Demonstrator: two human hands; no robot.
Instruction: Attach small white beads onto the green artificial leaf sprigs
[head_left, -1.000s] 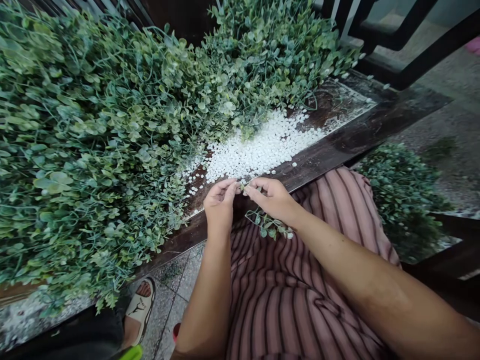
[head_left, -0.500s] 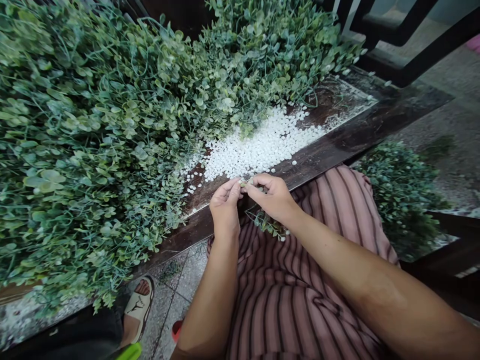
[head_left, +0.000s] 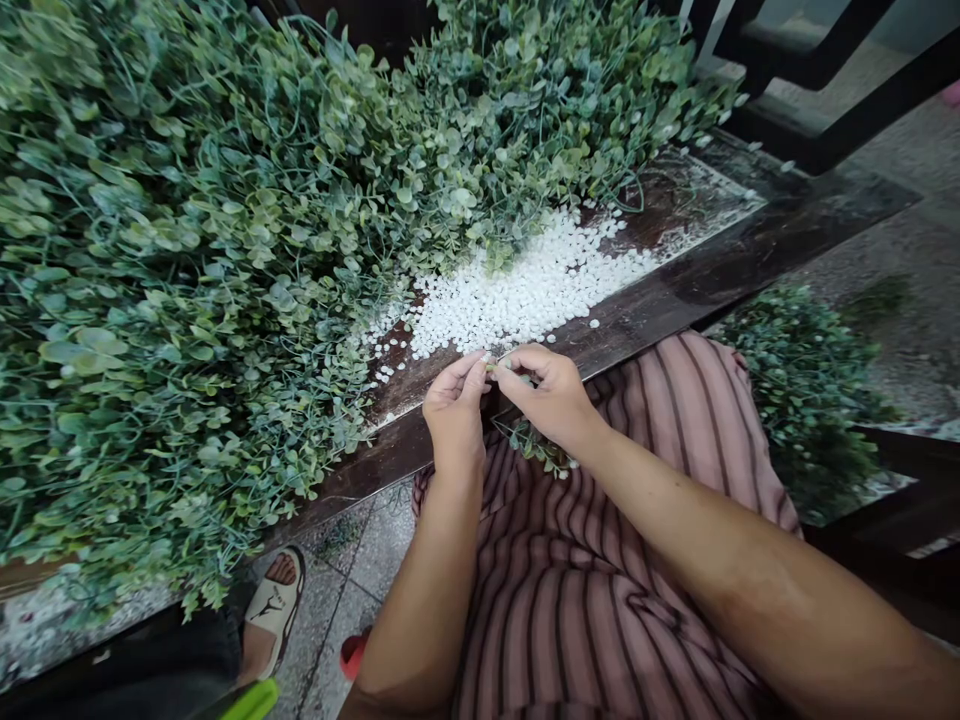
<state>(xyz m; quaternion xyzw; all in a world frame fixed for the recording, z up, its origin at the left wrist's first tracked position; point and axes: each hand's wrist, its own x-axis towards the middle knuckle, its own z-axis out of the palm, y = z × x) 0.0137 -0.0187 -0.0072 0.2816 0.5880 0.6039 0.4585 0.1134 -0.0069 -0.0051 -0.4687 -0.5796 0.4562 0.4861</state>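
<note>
Over the front edge of a dark wooden table (head_left: 720, 270), my left hand (head_left: 456, 405) and my right hand (head_left: 547, 395) meet fingertip to fingertip. My left thumb and forefinger pinch a small white piece at the tip of a green sprig. My right hand is closed on the same sprig (head_left: 536, 447), whose leafy part hangs below my palm over my lap. Just beyond my fingers lies a spread of small white pieces (head_left: 510, 295). Fingers hide most of the pinched piece.
A large heap of green artificial foliage (head_left: 225, 250) covers the table's left and back. More foliage (head_left: 810, 390) stands low at the right. Dark lattice wood (head_left: 817, 60) is at the back right. At the lower left show another person's sandalled foot (head_left: 274, 610) and a red object (head_left: 352, 655).
The view has shifted slightly. Both hands keep nearly the same pose, with their fingertips still together at the sprig.
</note>
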